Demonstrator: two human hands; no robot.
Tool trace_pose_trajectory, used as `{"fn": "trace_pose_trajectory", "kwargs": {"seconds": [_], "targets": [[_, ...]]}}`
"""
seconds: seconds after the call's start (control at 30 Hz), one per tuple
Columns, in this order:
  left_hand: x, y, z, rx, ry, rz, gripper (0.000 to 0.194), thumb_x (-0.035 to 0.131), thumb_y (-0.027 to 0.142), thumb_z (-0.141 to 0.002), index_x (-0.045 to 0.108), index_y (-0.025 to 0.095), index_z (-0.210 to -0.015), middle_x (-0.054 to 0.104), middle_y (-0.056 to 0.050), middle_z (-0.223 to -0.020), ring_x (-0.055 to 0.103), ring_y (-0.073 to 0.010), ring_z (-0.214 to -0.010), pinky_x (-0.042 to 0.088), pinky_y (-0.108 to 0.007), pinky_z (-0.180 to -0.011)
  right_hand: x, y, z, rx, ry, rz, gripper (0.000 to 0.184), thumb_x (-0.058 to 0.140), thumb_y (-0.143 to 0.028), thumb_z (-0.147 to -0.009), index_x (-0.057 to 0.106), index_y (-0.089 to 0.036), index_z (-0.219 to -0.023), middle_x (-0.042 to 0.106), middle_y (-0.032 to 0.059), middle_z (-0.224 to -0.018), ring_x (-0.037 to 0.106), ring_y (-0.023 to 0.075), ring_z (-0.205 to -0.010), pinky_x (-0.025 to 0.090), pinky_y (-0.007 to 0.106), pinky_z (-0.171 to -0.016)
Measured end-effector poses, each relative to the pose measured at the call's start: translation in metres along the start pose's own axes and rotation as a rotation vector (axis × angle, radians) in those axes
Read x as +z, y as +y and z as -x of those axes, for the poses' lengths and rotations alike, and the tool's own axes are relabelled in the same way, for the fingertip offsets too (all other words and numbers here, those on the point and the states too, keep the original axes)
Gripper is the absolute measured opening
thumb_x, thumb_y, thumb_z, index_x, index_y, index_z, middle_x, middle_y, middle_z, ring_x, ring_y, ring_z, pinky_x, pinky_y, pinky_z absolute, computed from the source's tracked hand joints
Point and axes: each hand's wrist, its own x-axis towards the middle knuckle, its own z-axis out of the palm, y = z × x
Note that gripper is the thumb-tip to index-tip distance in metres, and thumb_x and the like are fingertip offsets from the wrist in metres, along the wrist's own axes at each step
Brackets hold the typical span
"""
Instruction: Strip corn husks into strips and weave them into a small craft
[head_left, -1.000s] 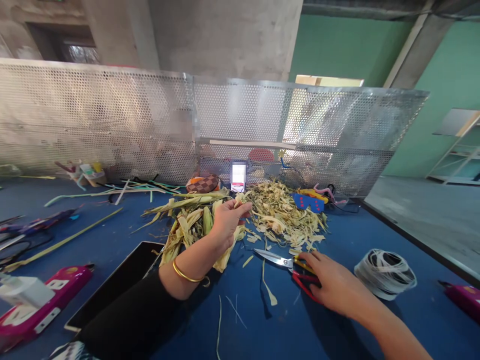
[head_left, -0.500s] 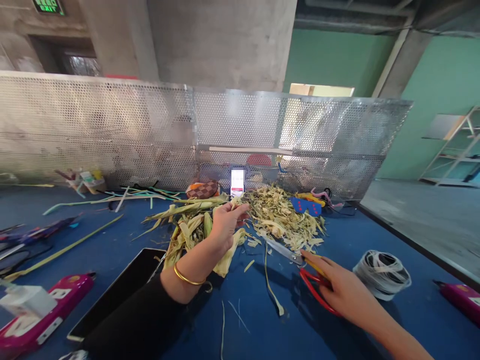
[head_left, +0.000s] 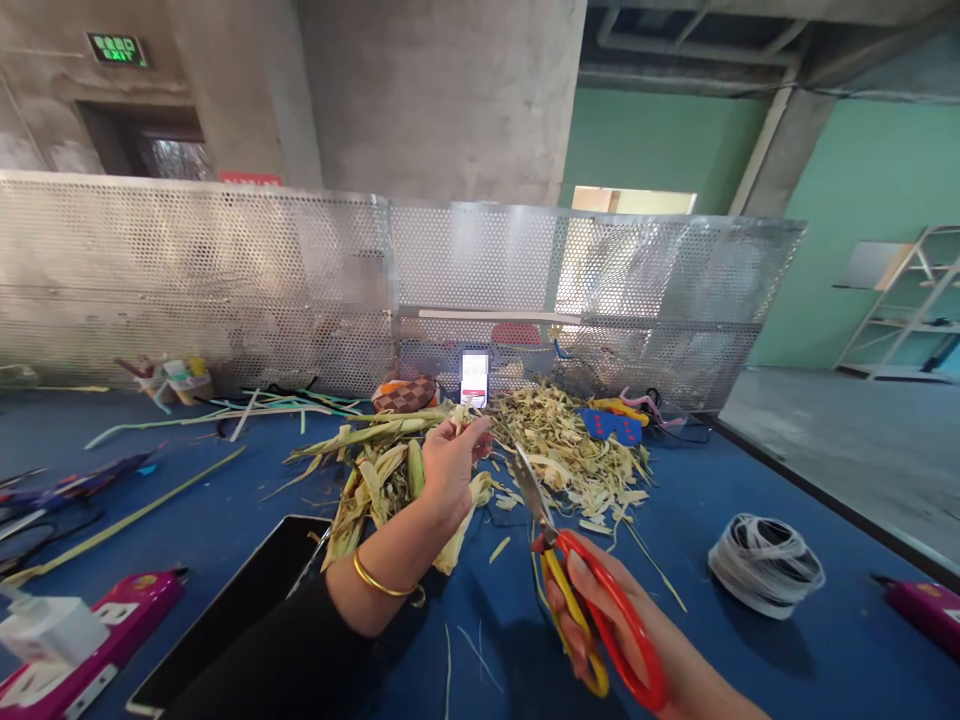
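My left hand (head_left: 450, 458) is closed in a pinch in the middle, with a pale piece of corn husk (head_left: 460, 413) showing above its fingertips. In my right hand (head_left: 619, 610) are scissors (head_left: 541, 505) with one red and one yellow handle, their blades pointing up and left, a little apart from the left hand. Whole dried corn husks (head_left: 379, 480) lie beneath and left of my left hand. To its right spreads a heap of cut husk scraps (head_left: 574, 450). Part of the left fingers is hidden behind the hand.
A phone (head_left: 474, 378) stands upright at the back, beside a checkered pouch (head_left: 407, 395). A black tray (head_left: 232, 610) and magenta power strip (head_left: 142, 610) lie left. A roll of white strip (head_left: 765, 565) sits right. A perforated metal panel (head_left: 480, 260) closes the table's back.
My right hand has turned the scissors more upright, with the handles now nearer me. A long husk strip near them has shifted right. The left hand keeps its pinch; the camera view tilted slightly up.
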Motion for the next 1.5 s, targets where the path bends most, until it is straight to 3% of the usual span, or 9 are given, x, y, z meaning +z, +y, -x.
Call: {"fn": "trace_pose_trajectory", "kwargs": {"seconds": [0.37, 0.83, 1.03, 1.1, 1.17, 1.23, 1.3, 1.4, 1.5], "targets": [[0.003, -0.009, 0.009, 0.009, -0.013, 0.003, 0.031, 0.080, 0.029, -0.047, 0.061, 0.013, -0.065, 0.061, 0.000, -0.061, 0.059, -0.0128, -0.056, 0.047, -0.023, -0.052, 0.013, 0.000, -0.017, -0.071, 0.084, -0.047, 0.051, 0.065, -0.064, -0.067, 0.052, -0.020, -0.090, 0.053, -0.0065, -0.059, 0.043, 0.0045, -0.034, 0.042, 0.018, -0.033], [0.003, -0.023, 0.015, -0.048, -0.070, 0.005, 0.029, 0.080, 0.027, -0.050, 0.062, 0.014, -0.068, 0.063, -0.001, -0.063, 0.060, -0.0124, -0.057, 0.050, -0.023, -0.054, 0.011, 0.001, -0.017, -0.082, 0.184, -0.038, 0.049, 0.067, -0.062, -0.064, 0.050, -0.019, -0.082, 0.050, -0.0085, -0.051, 0.036, 0.0016, -0.026, 0.027, 0.013, -0.027], [0.001, -0.022, 0.012, -0.099, -0.062, -0.027, 0.026, 0.079, 0.024, -0.053, 0.062, 0.014, -0.069, 0.064, -0.002, -0.067, 0.062, -0.0121, -0.059, 0.051, -0.023, -0.055, 0.009, 0.004, -0.014, -0.075, 0.225, 0.039, 0.047, 0.062, -0.064, -0.066, 0.048, -0.021, -0.078, 0.048, -0.0089, -0.051, 0.033, 0.0021, -0.026, 0.026, 0.016, -0.028], [0.001, -0.018, 0.010, -0.142, -0.076, -0.056, 0.024, 0.078, 0.023, -0.056, 0.062, 0.014, -0.070, 0.065, -0.003, -0.070, 0.062, -0.0114, -0.059, 0.050, -0.021, -0.054, 0.001, 0.000, -0.009, -0.067, 0.260, 0.204, 0.047, 0.060, -0.066, -0.066, 0.049, -0.021, -0.075, 0.048, -0.0078, -0.050, 0.034, 0.0041, -0.027, 0.026, 0.018, -0.029], [0.000, -0.013, 0.008, -0.185, -0.108, -0.098, 0.021, 0.077, 0.023, -0.059, 0.062, 0.013, -0.070, 0.066, -0.003, -0.070, 0.063, -0.0114, -0.060, 0.049, -0.019, -0.053, -0.013, -0.006, -0.002, -0.077, 0.327, 0.520, 0.045, 0.062, -0.064, -0.064, 0.054, -0.022, -0.075, 0.051, -0.0052, -0.050, 0.042, 0.0093, -0.031, 0.030, 0.022, -0.032], [-0.001, -0.006, 0.006, -0.223, -0.154, -0.128, 0.019, 0.076, 0.022, -0.062, 0.061, 0.013, -0.070, 0.065, -0.003, -0.066, 0.064, -0.0123, -0.059, 0.048, -0.019, -0.052, -0.033, -0.012, 0.007, -0.185, 0.410, 0.960, 0.038, 0.067, -0.054, -0.065, 0.063, -0.024, -0.088, 0.063, 0.0012, -0.063, 0.061, 0.0197, -0.056, 0.044, 0.027, -0.049], [-0.001, -0.001, 0.005, -0.262, -0.220, -0.150, 0.018, 0.075, 0.021, -0.065, 0.059, 0.014, -0.069, 0.064, -0.003, -0.063, 0.065, -0.0138, -0.060, 0.049, -0.020, -0.052, -0.054, -0.015, 0.016, -0.215, 0.512, 1.349, 0.037, 0.065, -0.047, -0.069, 0.065, -0.027, -0.101, 0.070, 0.0061, -0.086, 0.065, 0.0281, -0.078, 0.047, 0.033, -0.062], [0.000, 0.004, 0.006, -0.298, -0.310, -0.202, 0.016, 0.074, 0.020, -0.066, 0.060, 0.013, -0.069, 0.064, -0.003, -0.064, 0.065, -0.0142, -0.058, 0.048, -0.021, -0.052, -0.079, -0.011, 0.026, -0.164, 0.476, 1.753, 0.037, 0.056, -0.034, -0.077, 0.063, -0.028, -0.113, 0.069, 0.0089, -0.097, 0.067, 0.0294, -0.077, 0.046, 0.033, -0.058], [0.001, 0.007, 0.008, -0.284, -0.373, -0.302, 0.014, 0.073, 0.018, -0.067, 0.062, 0.012, -0.072, 0.065, -0.004, -0.064, 0.063, -0.0129, -0.054, 0.046, -0.021, -0.050, -0.090, -0.007, 0.031, -0.159, 0.360, 1.881, 0.036, 0.051, -0.025, -0.079, 0.063, -0.027, -0.113, 0.068, 0.0076, -0.092, 0.067, 0.0250, -0.073, 0.045, 0.030, -0.056]]}}
